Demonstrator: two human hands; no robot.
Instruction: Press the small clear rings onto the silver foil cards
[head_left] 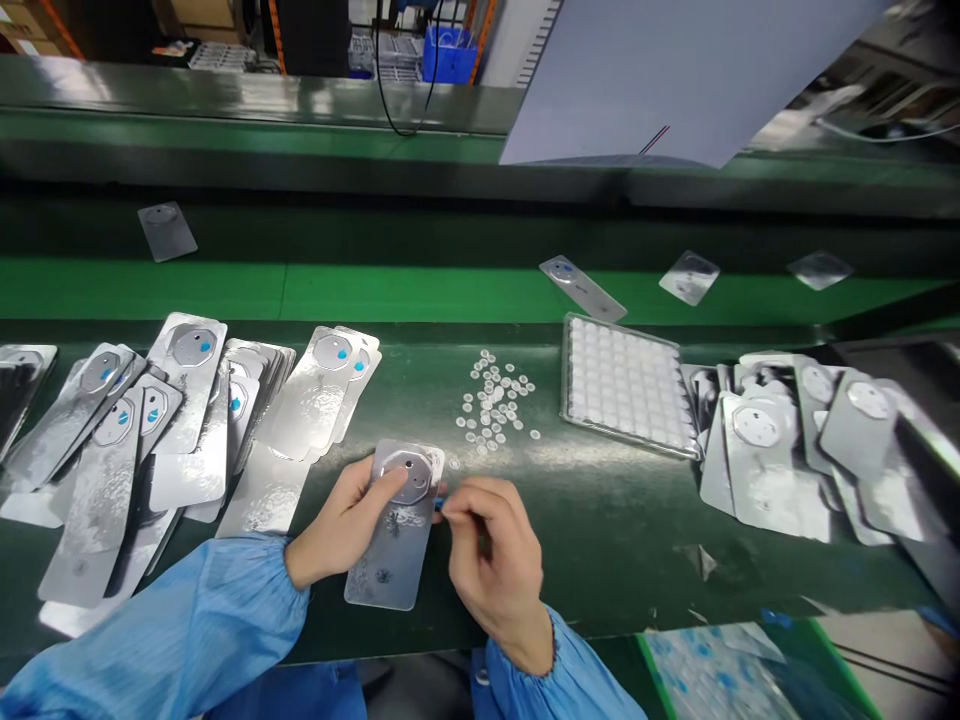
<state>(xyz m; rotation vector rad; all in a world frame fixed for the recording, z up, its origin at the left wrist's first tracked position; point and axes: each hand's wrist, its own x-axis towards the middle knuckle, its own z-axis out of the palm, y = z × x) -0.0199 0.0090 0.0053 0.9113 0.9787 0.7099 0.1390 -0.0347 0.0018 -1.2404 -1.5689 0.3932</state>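
My left hand (349,522) grips a flat silver rectangular piece (391,555) with rounded corners, its thumb lying on the dark grey disc near the top. The disc has small holes in it. At that piece's right edge my right hand (495,560) is closed, thumb and forefinger pinched at a small blue bit (439,504). Whether the blue bit touches the silver piece I cannot tell. Just beyond both hands lie many small white rings (491,400), scattered on the green bench (600,530).
Overlapping silver pieces (187,400) with blue spots lie at left; more silver pieces (757,470) are piled at right. A clear tray (630,385) holds white parts. Single silver pieces (583,288) lie on the green strip behind. A green-edged bin (652,675) stands lower right.
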